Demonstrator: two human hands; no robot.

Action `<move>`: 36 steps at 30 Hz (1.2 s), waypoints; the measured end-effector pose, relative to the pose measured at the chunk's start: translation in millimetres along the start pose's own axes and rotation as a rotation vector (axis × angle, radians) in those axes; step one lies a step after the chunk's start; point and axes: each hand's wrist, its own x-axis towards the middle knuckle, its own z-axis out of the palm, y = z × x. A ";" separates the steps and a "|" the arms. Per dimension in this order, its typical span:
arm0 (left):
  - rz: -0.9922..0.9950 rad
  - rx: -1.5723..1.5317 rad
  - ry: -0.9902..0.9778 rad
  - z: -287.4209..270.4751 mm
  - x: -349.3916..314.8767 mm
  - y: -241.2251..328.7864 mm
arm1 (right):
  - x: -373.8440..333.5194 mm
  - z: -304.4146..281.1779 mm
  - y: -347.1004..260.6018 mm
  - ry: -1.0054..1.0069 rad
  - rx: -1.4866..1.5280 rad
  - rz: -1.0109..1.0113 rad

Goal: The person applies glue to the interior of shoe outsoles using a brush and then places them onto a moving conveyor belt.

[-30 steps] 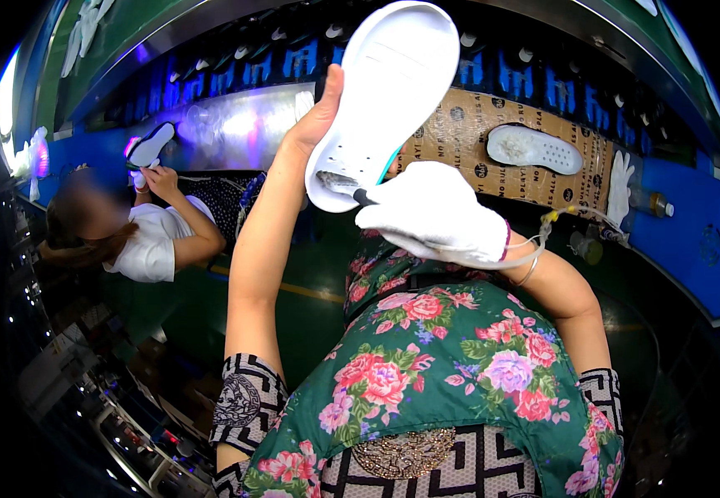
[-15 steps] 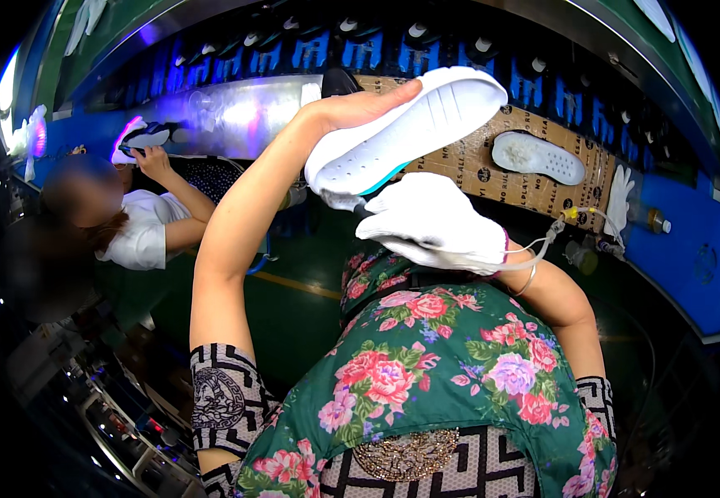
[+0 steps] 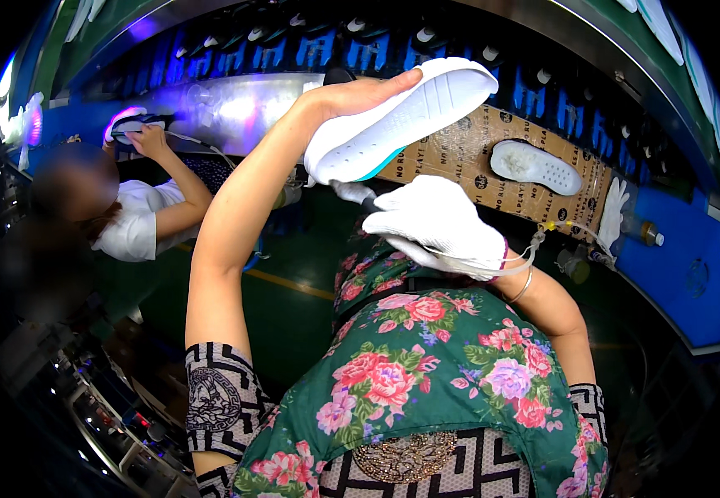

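Two hands were closed on their work; the bare left hand gripped a white shoe sole by its far long edge, one digit lying along that edge; the gloved right hand was shut round the dark handle of a small brush, whose greyish bristles pointed toward the near end of the sole; I could not tell for certain whether bristles and sole were touching.

The sole was held up in the air in front of the person, tilted, one end reaching over the cardboard and the other toward the lower left; its inner face, with small holes and grooves, was turned to view, and a teal strip ran along its near side.

At the right wrist, a thin pale cord ran from the glove toward a yellow fitting; beyond the hands, a printed brown cardboard sheet carried a second sole, lying flat; a loose white glove lay at the cardboard's right end, with a clear bottle just beside it.

To the left stretched a shiny metal surface; past it sat a co-worker in a white top, holding a shoe; a row of blue holders stood along the back.
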 end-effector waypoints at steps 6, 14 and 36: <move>0.240 -0.771 -0.032 16.5 15.3 -33.8 | 3.6 -15.9 4.9 0.460 0.565 0.551; 0.431 -1.416 -0.016 88.8 21.9 -57.3 | 8.7 -57.3 40.5 0.518 0.241 0.492; 0.868 -1.927 -0.148 145.5 -39.0 -28.6 | 23.9 -55.5 -2.6 0.438 0.053 0.249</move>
